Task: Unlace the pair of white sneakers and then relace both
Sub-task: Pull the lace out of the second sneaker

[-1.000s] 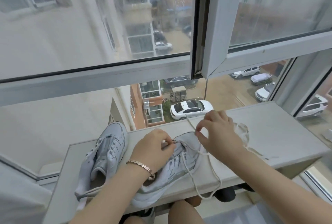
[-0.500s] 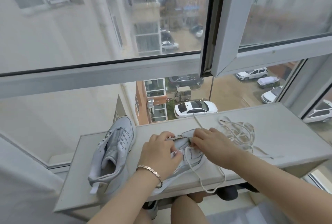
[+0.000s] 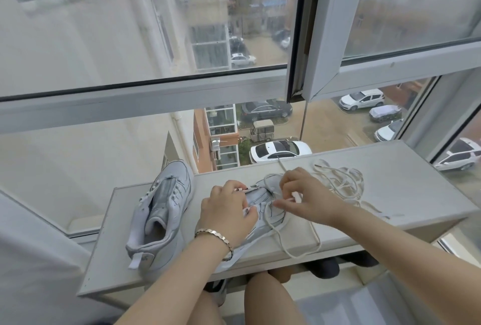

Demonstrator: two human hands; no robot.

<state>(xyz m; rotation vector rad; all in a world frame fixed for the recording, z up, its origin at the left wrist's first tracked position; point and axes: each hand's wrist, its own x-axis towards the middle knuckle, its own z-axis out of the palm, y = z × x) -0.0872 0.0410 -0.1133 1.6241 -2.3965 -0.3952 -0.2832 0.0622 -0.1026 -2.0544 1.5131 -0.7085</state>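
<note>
- Both hands work at lower centre of the frame over the middle sneaker [image 3: 263,201], which lies on the pale ledge [image 3: 406,194] under the window.
- At lower left, the other sneaker [image 3: 161,210] stands on the ledge, heel toward the viewer and unlaced. The marks on its heel tab are too small to read.
- Next comes the left hand [image 3: 226,211], with a bracelet [image 3: 216,236] at the wrist. Its fingers curl round the middle sneaker's upper and grip it.
- Just right of it, the right hand [image 3: 309,194] pinches the lace [image 3: 296,257] between thumb and fingertips at the eyelets. The lace loops down past the ledge's near edge, and one end trails toward the glass.
- Right of centre, a loose lace [image 3: 346,181] lies bundled on the ledge, close beside the right hand.
- Through the window in the upper half of the frame, a white car [image 3: 281,151] and others are parked below.
</note>
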